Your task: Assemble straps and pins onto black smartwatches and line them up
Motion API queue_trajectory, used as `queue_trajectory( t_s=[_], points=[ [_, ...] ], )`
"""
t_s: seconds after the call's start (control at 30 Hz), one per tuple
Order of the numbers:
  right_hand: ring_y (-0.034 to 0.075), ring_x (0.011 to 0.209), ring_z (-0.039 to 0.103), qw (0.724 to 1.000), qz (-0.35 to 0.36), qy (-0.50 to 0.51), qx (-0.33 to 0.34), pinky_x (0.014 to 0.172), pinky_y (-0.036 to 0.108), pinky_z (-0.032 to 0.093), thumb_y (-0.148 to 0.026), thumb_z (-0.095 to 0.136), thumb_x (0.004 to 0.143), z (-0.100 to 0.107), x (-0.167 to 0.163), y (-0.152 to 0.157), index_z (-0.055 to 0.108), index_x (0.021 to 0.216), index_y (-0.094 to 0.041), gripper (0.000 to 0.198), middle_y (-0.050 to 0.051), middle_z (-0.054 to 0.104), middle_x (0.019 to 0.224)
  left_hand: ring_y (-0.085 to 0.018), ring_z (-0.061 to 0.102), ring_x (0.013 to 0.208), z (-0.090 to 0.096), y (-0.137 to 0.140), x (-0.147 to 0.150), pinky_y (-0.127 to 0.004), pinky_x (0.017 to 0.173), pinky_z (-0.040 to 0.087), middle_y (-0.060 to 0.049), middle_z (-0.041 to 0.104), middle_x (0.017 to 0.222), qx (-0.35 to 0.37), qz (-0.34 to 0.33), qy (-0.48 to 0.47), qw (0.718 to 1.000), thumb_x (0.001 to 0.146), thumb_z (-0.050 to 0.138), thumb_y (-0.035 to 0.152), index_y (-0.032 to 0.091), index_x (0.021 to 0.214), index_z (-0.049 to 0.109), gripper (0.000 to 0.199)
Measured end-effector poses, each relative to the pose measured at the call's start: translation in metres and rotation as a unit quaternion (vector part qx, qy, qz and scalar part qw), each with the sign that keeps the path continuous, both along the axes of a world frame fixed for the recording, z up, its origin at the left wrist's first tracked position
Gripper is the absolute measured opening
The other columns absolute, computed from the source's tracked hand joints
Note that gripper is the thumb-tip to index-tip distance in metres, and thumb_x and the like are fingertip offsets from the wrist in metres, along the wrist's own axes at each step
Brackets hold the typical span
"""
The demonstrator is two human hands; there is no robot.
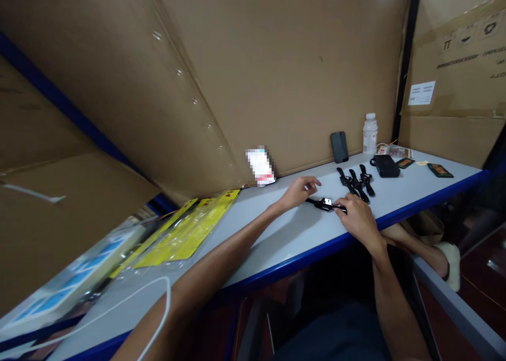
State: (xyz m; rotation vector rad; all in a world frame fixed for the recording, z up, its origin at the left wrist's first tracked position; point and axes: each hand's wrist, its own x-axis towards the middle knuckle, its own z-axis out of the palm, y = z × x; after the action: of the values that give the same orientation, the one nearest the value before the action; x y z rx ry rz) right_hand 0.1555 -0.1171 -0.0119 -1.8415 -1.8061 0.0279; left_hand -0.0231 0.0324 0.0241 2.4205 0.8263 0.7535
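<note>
A black spokeshave (326, 205) with a shiny metal plate in its middle lies low over the table in front of me. My right hand (357, 215) has its fingers closed around the right handle. At the other end is my left hand (297, 192), its fingers bent and apart. The left handle's tip meets the underside of that hand, and whether it touches is hidden. Just beyond my right hand, three more black spokeshaves (354, 183) lie side by side on the table (276, 240).
Against the cardboard wall stand a blurred phone (261, 166), a dark phone-like slab (339, 147) and a bottle (370, 134). A black case (385, 166) sits to the right. Yellow plastic packets (185, 234) lie left, and a white cable (168, 298) crosses my left arm.
</note>
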Motion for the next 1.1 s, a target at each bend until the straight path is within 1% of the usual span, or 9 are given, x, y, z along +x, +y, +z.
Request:
queue_trajectory(
  t_s=[0.1, 0.17, 0.27, 0.37, 0.5, 0.63, 0.83, 1.0, 1.1],
  points=[
    [0.021, 0.111, 0.061, 1.000, 0.001, 0.003, 0.003, 0.091, 0.030, 0.042, -0.025, 0.056, 0.098, -0.001, 0.001, 0.000, 0.076, 0.114, -0.024, 0.026, 0.007, 0.069, 0.111, -0.014, 0.060, 0.074, 0.010, 0.002, -0.031, -0.025, 0.068, 0.043, -0.004, 0.072, 0.083, 0.070, 0.039, 0.057, 0.995, 0.083, 0.058, 0.017, 0.015, 0.090, 0.073, 0.017],
    [0.021, 0.110, 0.061, 1.000, 0.001, 0.007, 0.007, 0.090, 0.029, 0.042, -0.025, 0.057, 0.097, -0.002, 0.002, 0.001, 0.076, 0.114, -0.024, 0.025, 0.007, 0.069, 0.110, -0.014, 0.059, 0.071, 0.012, 0.000, -0.051, -0.025, 0.065, 0.042, -0.003, 0.071, 0.079, 0.077, 0.056, 0.092, 0.991, 0.084, 0.058, 0.019, 0.015, 0.087, 0.071, 0.014],
    [0.020, 0.108, 0.062, 1.000, -0.001, 0.013, 0.012, 0.089, 0.029, 0.043, -0.025, 0.058, 0.097, -0.003, 0.003, 0.002, 0.076, 0.113, -0.024, 0.025, 0.006, 0.069, 0.109, -0.015, 0.059, 0.069, 0.005, -0.007, -0.068, -0.025, 0.064, 0.041, -0.003, 0.069, 0.079, 0.074, 0.061, 0.134, 0.986, 0.085, 0.064, 0.028, 0.016, 0.096, 0.070, 0.017],
    [0.021, 0.106, 0.062, 1.000, -0.003, 0.015, 0.019, 0.089, 0.030, 0.042, -0.025, 0.058, 0.096, -0.005, 0.006, 0.003, 0.076, 0.112, -0.023, 0.024, 0.006, 0.069, 0.107, -0.016, 0.058, 0.070, -0.004, -0.014, -0.066, -0.026, 0.066, 0.040, -0.003, 0.068, 0.083, 0.087, 0.032, 0.176, 0.980, 0.084, 0.068, 0.032, 0.018, 0.105, 0.071, 0.025],
    [0.021, 0.105, 0.062, 0.999, 0.003, 0.012, 0.036, 0.087, 0.031, 0.043, -0.026, 0.056, 0.096, -0.008, 0.011, 0.005, 0.076, 0.110, -0.023, 0.024, 0.006, 0.068, 0.104, -0.018, 0.058, 0.071, -0.013, -0.017, -0.055, -0.028, 0.069, 0.041, -0.006, 0.066, 0.082, 0.110, 0.030, 0.190, 0.975, 0.091, 0.060, 0.026, 0.017, 0.096, 0.070, 0.014],
    [0.021, 0.100, 0.062, 0.999, 0.006, 0.009, 0.048, 0.085, 0.032, 0.043, -0.027, 0.055, 0.096, -0.010, 0.014, 0.007, 0.076, 0.107, -0.024, 0.024, 0.005, 0.068, 0.102, -0.020, 0.059, 0.074, -0.015, -0.021, -0.050, -0.031, 0.074, 0.044, -0.010, 0.065, 0.085, 0.140, 0.038, 0.200, 0.969, 0.091, 0.051, 0.012, 0.015, 0.091, 0.066, 0.016],
    [0.021, 0.101, 0.062, 0.999, 0.007, 0.012, 0.045, 0.085, 0.032, 0.043, -0.028, 0.055, 0.096, -0.009, 0.013, 0.007, 0.076, 0.108, -0.023, 0.025, 0.006, 0.068, 0.103, -0.021, 0.061, 0.074, -0.013, -0.032, -0.050, -0.032, 0.076, 0.045, -0.011, 0.064, 0.089, 0.168, 0.047, 0.254, 0.952, 0.090, 0.048, 0.007, 0.014, 0.101, 0.064, 0.021],
    [0.022, 0.102, 0.062, 0.999, 0.005, 0.007, 0.041, 0.087, 0.032, 0.042, -0.026, 0.055, 0.096, -0.009, 0.011, 0.007, 0.076, 0.108, -0.022, 0.025, 0.006, 0.067, 0.103, -0.018, 0.056, 0.070, -0.012, -0.031, -0.052, -0.028, 0.067, 0.039, -0.008, 0.064, 0.088, 0.153, 0.009, 0.234, 0.960, 0.090, 0.047, 0.010, 0.018, 0.098, 0.064, 0.020],
    [0.022, 0.105, 0.061, 0.999, 0.007, 0.007, 0.044, 0.089, 0.032, 0.042, -0.025, 0.055, 0.096, -0.009, 0.010, 0.007, 0.076, 0.109, -0.022, 0.024, 0.006, 0.068, 0.105, -0.017, 0.055, 0.070, -0.010, -0.030, -0.052, -0.027, 0.066, 0.038, -0.005, 0.065, 0.084, 0.116, -0.009, 0.207, 0.971, 0.089, 0.053, 0.015, 0.018, 0.094, 0.064, 0.013]
  ],
)
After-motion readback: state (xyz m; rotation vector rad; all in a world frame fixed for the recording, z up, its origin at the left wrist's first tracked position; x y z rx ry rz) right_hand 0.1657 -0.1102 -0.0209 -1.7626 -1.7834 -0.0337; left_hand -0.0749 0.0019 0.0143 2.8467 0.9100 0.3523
